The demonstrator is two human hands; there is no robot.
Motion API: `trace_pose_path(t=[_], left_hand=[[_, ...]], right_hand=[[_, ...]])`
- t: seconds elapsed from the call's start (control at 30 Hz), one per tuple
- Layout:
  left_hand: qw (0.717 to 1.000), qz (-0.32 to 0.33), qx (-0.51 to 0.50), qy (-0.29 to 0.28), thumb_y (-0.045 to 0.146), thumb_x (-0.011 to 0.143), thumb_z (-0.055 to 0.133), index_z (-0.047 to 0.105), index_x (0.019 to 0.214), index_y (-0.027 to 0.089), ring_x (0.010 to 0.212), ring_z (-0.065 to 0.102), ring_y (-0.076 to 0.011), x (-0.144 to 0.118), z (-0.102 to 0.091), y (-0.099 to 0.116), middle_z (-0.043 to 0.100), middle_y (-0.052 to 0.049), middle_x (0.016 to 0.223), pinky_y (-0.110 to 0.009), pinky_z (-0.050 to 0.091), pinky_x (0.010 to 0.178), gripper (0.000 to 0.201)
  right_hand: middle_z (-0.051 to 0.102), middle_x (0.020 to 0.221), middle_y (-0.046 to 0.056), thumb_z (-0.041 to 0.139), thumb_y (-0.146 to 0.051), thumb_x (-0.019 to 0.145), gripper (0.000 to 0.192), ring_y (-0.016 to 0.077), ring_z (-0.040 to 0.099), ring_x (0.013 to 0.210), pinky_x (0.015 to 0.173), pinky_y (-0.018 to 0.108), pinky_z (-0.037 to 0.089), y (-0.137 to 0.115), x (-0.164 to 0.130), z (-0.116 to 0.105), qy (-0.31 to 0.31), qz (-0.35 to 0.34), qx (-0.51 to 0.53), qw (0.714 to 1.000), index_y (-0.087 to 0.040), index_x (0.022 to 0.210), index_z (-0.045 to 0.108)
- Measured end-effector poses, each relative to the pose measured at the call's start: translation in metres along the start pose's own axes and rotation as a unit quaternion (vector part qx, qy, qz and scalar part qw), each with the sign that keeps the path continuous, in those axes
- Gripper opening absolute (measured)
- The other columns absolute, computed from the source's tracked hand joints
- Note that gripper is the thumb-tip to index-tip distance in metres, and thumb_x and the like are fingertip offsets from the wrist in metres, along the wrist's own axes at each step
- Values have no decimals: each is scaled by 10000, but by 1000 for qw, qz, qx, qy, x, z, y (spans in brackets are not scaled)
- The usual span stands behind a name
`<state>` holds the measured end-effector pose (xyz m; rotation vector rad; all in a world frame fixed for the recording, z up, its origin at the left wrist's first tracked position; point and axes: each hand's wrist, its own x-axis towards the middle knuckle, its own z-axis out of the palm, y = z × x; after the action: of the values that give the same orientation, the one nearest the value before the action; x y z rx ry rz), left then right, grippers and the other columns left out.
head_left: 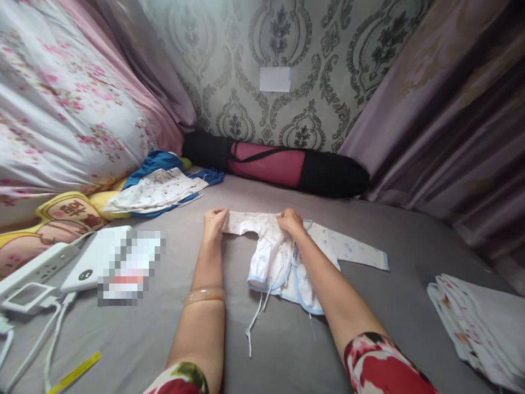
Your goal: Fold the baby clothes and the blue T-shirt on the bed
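Observation:
A small white baby shirt (270, 251) with light blue trim and thin white ties lies spread on the grey bed sheet (246, 191). My left hand (215, 223) is closed on the cuff end of its left sleeve. Near the collar and shoulder, my right hand (291, 221) pinches the fabric, so the sleeve stretches between both hands. The shirt's other sleeve extends flat to the right. My right forearm covers part of the shirt's body.
Folded white printed cloth (479, 328) lies at right. To the left are a power strip (41, 268), cables, a white device (96, 262) and a yellow cushion (61, 219). Blue and white clothes (159, 189) are piled farther back. A black-and-red long bag (270, 164) lies along the wall.

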<state>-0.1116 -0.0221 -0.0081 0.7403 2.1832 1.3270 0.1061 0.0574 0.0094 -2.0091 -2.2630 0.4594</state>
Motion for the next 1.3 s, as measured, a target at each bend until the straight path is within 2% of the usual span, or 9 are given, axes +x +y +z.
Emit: trace_pose_path(t=[0.17, 0.33, 0.53, 0.63, 0.73, 0.9, 1.0, 1.17, 1.3], left_hand=[[998, -31, 37, -31, 202, 621, 613, 664, 816, 117, 705, 635, -216, 4, -3, -6, 606, -31, 613, -259, 466, 592, 219], [992, 33, 119, -18, 287, 713, 560, 647, 779, 159, 762, 619, -222, 5, -6, -7, 611, -43, 662, -257, 447, 606, 168], [986, 87, 145, 16, 335, 851, 448, 668, 895, 165, 804, 620, -203, 1, -4, 2, 662, -52, 787, -251, 438, 669, 282], [985, 101, 137, 39, 342, 888, 443, 659, 1046, 185, 913, 629, -209, -3, -3, 7, 698, -67, 946, -256, 441, 767, 310], [980, 114, 159, 46, 375, 918, 422, 638, 1128, 223, 1001, 619, -233, -3, -6, 9, 698, -78, 1065, -276, 438, 813, 337], [949, 147, 277, 25, 430, 935, 387, 618, 1168, 281, 1043, 611, -270, 11, -15, 6, 691, -85, 1102, -310, 446, 796, 360], [924, 160, 348, -4, 422, 941, 372, 613, 1174, 280, 1058, 612, -278, 18, -16, 2, 689, -105, 1109, -321, 452, 802, 364], [901, 136, 412, -29, 360, 953, 348, 610, 1150, 232, 1055, 622, -293, 14, -11, 1, 675, -149, 1111, -355, 460, 826, 353], [894, 127, 430, 6, 305, 947, 364, 568, 1188, 141, 1072, 599, -325, 6, -10, 8, 624, -216, 1152, -394, 452, 851, 356]], right_hand=[[638, 1191, 167, 396, -235, 949, 329, 275, 590, 1110, 893, 348, 430, 1, -12, 1, 59, -26, -16, 998, -143, 1199, 587], [584, 1229, 215, 291, -46, 901, 424, 309, 496, 1176, 969, 421, 349, -12, -26, 3, 129, -90, -64, 985, -109, 1202, 583], [555, 1338, 135, 251, -189, 980, 430, 221, 447, 1268, 1072, 319, 287, -22, -33, 27, 58, -215, 2, 975, -109, 1295, 532], [353, 1531, 139, 233, -329, 1005, 541, 231, 253, 1426, 1157, 352, 140, -20, -36, 40, 40, -209, 13, 977, -56, 1455, 354], [215, 1589, 138, 198, -400, 1004, 623, 236, 132, 1470, 1177, 378, 54, -19, -38, 46, 30, -190, 16, 981, -35, 1507, 244], [210, 1588, 145, 226, -431, 993, 659, 241, 133, 1470, 1180, 382, 54, -21, -39, 47, 48, -185, 13, 981, -33, 1518, 212], [248, 1582, 124, 260, -426, 994, 612, 238, 173, 1461, 1171, 394, 87, -20, -42, 47, 70, -193, 10, 979, -129, 1528, 232], [287, 1566, 129, 287, -402, 993, 531, 250, 208, 1449, 1166, 406, 93, -20, -43, 48, 82, -202, 1, 976, -172, 1459, 398], [281, 1566, 140, 304, -413, 979, 571, 252, 191, 1452, 1169, 408, 79, -22, -40, 51, 75, -186, -6, 980, -136, 1473, 372]])
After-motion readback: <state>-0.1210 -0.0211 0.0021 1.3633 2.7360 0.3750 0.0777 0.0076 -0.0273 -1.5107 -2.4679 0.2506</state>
